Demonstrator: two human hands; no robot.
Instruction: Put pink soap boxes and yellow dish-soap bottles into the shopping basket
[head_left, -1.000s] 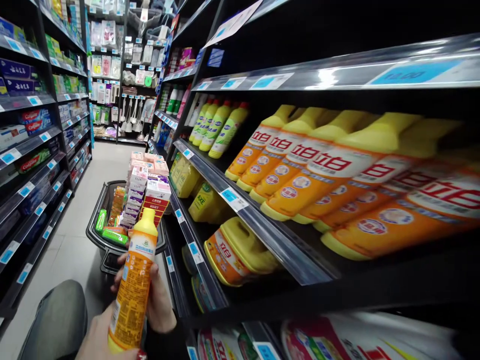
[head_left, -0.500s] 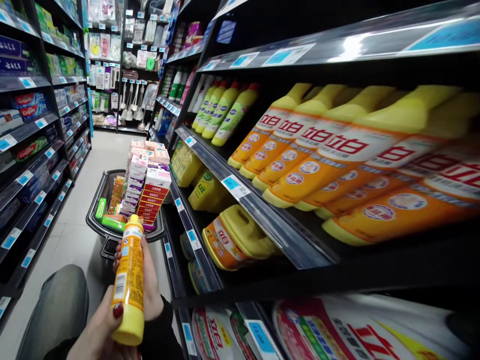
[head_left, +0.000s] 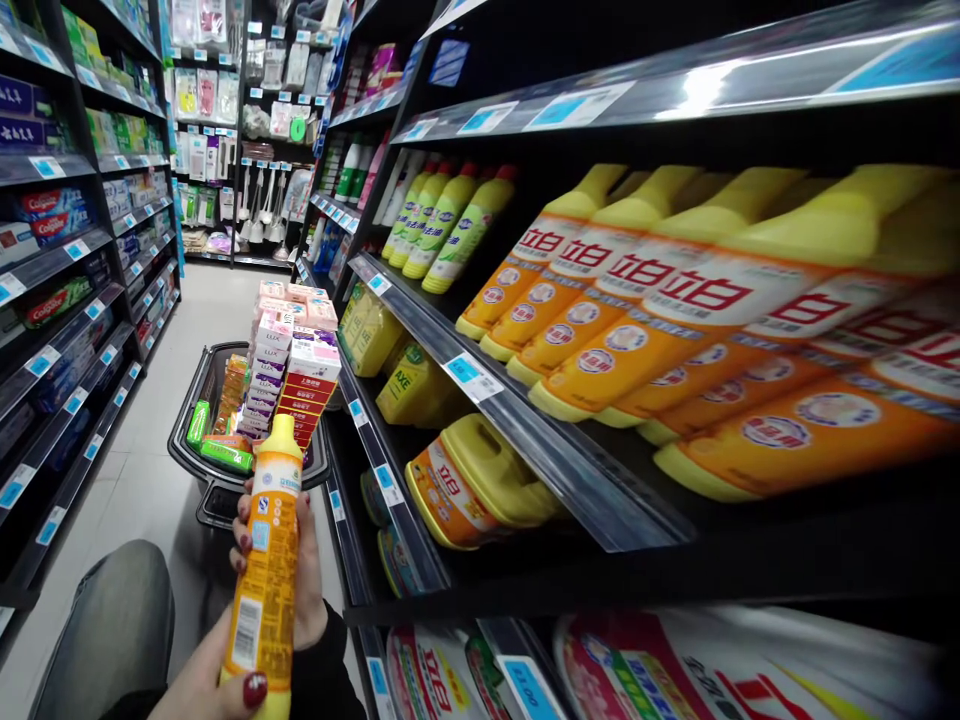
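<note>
Low in the head view, left of centre, a yellow-and-orange bottle [head_left: 266, 560] is held by both of the person's hands, tilted, its long axis running from the base near the body up and slightly rightward to the cap [head_left: 283, 430]. The right hand [head_left: 309, 570] is curled round the middle from behind, fingertips [head_left: 244, 532] showing on the bottle's left; the left hand [head_left: 204, 668] grips the lower end. The cap points toward the black basket [head_left: 219, 508] and overlaps its stacked boxes [head_left: 271, 365] in view; the right hand is nearer the basket. Similar bottles [head_left: 630, 310] stand apart, on the right.
</note>
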